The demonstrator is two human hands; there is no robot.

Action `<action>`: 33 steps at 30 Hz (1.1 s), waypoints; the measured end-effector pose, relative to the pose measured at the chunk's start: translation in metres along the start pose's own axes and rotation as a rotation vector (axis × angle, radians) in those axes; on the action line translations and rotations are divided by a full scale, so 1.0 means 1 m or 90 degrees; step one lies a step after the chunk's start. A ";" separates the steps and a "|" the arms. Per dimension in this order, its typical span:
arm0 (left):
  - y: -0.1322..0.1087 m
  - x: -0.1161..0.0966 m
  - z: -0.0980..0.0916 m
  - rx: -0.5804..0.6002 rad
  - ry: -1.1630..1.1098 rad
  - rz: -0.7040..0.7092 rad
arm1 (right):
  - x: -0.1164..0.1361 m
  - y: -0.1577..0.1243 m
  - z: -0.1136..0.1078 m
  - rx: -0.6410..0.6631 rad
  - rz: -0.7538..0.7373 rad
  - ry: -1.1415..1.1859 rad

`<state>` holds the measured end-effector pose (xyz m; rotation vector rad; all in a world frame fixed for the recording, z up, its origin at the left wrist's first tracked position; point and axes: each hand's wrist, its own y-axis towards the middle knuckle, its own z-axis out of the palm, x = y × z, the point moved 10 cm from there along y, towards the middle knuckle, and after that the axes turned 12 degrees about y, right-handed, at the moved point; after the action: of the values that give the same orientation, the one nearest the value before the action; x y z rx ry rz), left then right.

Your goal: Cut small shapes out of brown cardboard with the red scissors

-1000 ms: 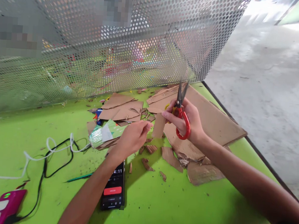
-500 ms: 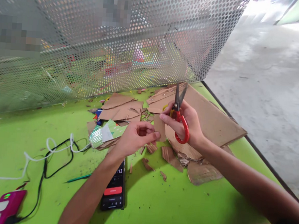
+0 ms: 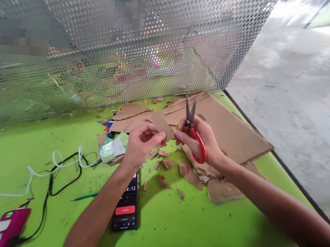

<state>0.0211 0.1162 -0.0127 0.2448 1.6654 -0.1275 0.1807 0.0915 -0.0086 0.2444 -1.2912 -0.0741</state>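
Green table (image 3: 180, 226), lower frame. Left hand (image 3: 146, 140), centre, forearm slanting from bottom left: thumb and fingers pinched on small cardboard piece (image 3: 162, 122), centre. Right hand (image 3: 205, 137), right of centre: fingers curled round red-handled scissors (image 3: 200, 150), blades parted, upward.

Scraps (image 3: 190, 175) lying on a table (image 3: 202, 231) before a panel (image 3: 175, 11)
1 phone (image 3: 125, 210) is lying right of 1 pencil (image 3: 85, 196); cables (image 3: 50, 181) are lying along the left; 1 cardboard sheet (image 3: 232, 132) is resting beyond the right hand (image 3: 209, 143).
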 end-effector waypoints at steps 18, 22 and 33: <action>0.003 -0.010 -0.017 -0.108 0.102 0.041 | -0.018 -0.016 0.038 0.233 0.064 -0.353; 0.002 -0.007 -0.017 -0.106 0.113 0.031 | -0.016 -0.016 0.040 0.241 0.046 -0.387; 0.000 -0.007 -0.014 -0.097 0.123 0.043 | -0.015 -0.015 0.039 0.237 0.042 -0.430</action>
<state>0.0081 0.1188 -0.0037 0.2023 1.8475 0.0757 0.1405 0.0741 -0.0162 0.5236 -1.9837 0.1567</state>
